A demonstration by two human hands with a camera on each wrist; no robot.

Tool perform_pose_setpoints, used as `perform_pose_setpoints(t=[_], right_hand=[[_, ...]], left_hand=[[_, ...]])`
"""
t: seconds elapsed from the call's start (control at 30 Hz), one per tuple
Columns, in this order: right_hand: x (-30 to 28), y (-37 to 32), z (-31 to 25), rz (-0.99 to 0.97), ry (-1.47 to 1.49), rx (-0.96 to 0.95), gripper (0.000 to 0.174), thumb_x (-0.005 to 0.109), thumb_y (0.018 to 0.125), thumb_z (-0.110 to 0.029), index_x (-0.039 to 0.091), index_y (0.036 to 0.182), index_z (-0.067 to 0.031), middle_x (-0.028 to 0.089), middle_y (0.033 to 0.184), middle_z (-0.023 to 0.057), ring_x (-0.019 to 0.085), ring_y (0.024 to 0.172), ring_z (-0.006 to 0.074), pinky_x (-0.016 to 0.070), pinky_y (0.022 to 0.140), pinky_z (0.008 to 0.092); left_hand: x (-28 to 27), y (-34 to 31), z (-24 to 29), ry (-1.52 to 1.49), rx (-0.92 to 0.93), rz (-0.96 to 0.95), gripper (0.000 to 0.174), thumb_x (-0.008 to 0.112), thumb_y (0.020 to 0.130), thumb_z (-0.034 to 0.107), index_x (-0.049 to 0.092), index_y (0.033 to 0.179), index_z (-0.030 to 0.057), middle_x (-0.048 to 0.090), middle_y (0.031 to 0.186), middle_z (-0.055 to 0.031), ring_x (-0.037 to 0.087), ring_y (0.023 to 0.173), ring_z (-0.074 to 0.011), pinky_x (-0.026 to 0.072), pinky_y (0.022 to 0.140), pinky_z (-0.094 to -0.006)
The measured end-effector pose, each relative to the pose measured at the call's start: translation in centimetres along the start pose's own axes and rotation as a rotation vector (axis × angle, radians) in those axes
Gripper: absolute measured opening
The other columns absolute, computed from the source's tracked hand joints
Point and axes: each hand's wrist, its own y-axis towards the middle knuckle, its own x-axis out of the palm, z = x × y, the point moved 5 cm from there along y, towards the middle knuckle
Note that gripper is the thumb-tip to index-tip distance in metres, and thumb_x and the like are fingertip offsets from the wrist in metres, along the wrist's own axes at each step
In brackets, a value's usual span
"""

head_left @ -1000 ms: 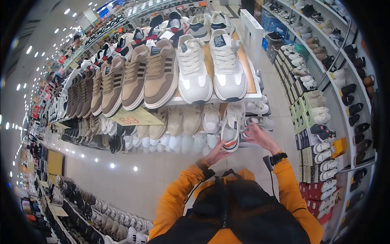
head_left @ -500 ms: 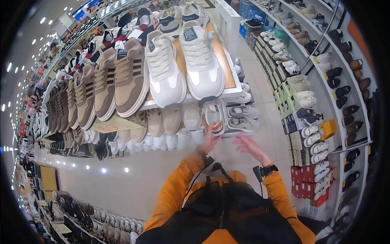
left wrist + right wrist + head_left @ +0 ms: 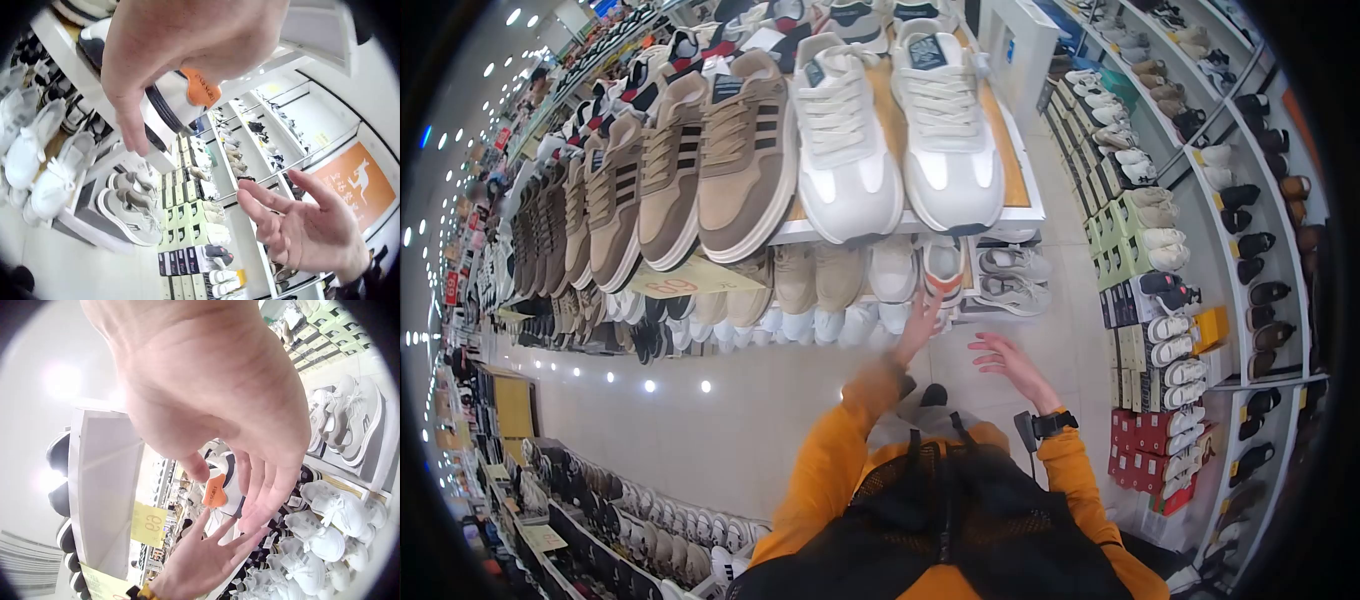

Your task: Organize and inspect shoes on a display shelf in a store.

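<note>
In the head view, stretches the left hand (image 3: 918, 328) forward with fingers extended to the back of the orange-heeled shoe (image 3: 943, 262), in the lower row beneath the white sneakers (image 3: 850, 150) and just beside a pale shoe (image 3: 892, 272). Cannot tell through the blur whether the fingertips touch it. Holds the right hand (image 3: 1012, 362) in mid-air, apart from the shoe, with fingers parted, near the grey sneakers (image 3: 1012, 285). In the left wrist view, shows the left hand large at the top, with fingertips pointing down past the shoe and partly covering it, beside the orange heel patch (image 3: 203, 89). Shows the right hand well apart, with fingers wide and slightly bent, overlapping the kangaroo poster (image 3: 356, 184). In the right wrist view, shows the right hand looming in front, with fingers loosely bent and away from the thumb. Shows the left hand beyond, with fingers fanned wide just below the heel patch, near the yellow price sign (image 3: 149, 524).
</note>
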Motion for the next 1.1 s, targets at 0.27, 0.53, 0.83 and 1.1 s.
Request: perform_pose_setpoints(t=[0.27,0.53,0.83,1.1], right_hand=[[6.3,7.6,3.9,-0.068,0.043,0.005,0.043,0.05,0.098,-0.03,0.046,0.129,-0.0007,0.06,0.12,0.0133,0.061,0.103,0.019,0.0485,0.089,0.0297],[9.6,17.2,4.8,-0.068,0.393,-0.019,0.052,0.06,0.093,-0.03,0.043,0.136,-0.0056,0.047,0.128,0.0144,0.051,0.118,0.0234,0.0439,0.097,0.0321],[8.7,20.5,4.8,0.004,0.12,-0.251,0.063,0.075,0.082,-0.03,0.044,0.133,-0.0087,0.05,0.117,0.0109,0.054,0.103,0.0213,0.0516,0.085,0.0302],[11.4,18.4,0.0,0.361,0.336,-0.121,0.077,0.076,0.079,-0.028,0.031,0.137,-0.0041,0.048,0.12,0.0137,0.055,0.104,0.0262,0.0554,0.084,0.0335]], left_hand=[[-6.4,-13.5,4.3,0.001,0.246,0.01,0.041,0.044,0.101,0.029,0.048,0.133,0.0026,0.057,0.125,-0.0115,0.059,0.11,-0.0197,0.0454,0.096,-0.0324],[-14.5,-16.9,7.5,0.009,0.244,0.076,0.042,0.045,0.101,0.029,0.047,0.132,0.0017,0.057,0.127,-0.012,0.057,0.113,-0.0204,0.0437,0.099,-0.0333],[-19.7,-16.3,8.3,-0.047,0.235,-0.015,0.038,0.045,0.101,0.025,0.046,0.133,0.0039,0.057,0.127,-0.0122,0.057,0.114,-0.0207,0.0436,0.099,-0.0336],[-21.4,-14.0,7.5,-0.022,0.221,-0.041,0.04,0.047,0.101,0.03,0.047,0.132,0.0047,0.059,0.122,-0.0122,0.059,0.107,-0.0195,0.0462,0.094,-0.0313]])
